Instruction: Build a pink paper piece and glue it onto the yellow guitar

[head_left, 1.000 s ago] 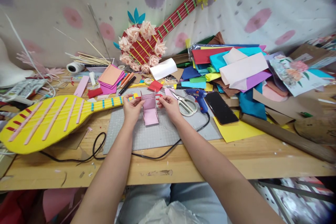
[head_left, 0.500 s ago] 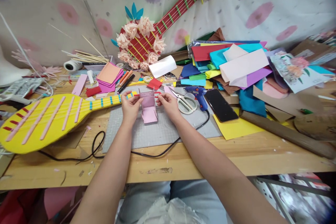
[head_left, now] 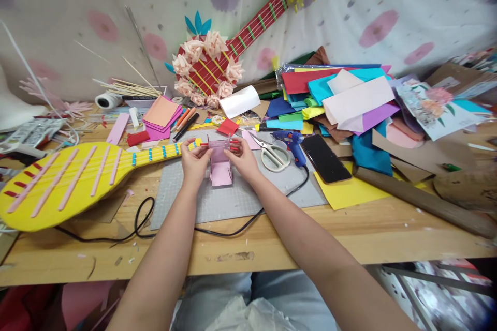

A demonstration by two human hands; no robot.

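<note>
A small pink paper model with upright sides and thin red strips across its top stands on the grey cutting mat. My left hand pinches its left side, fingers closed on the pink wall and the end of a red strip. On the other side my right hand grips the right wall in the same way. Both hands rest low on the mat, close together.
A yellow cardboard guitar lies left of the mat. Scissors, a blue glue gun with its black cord and a black phone lie to the right. Coloured paper is piled behind; a red guitar leans on the wall.
My two hands have drawn a little closer together around the pink model. The model itself stays in the same place on the mat.
</note>
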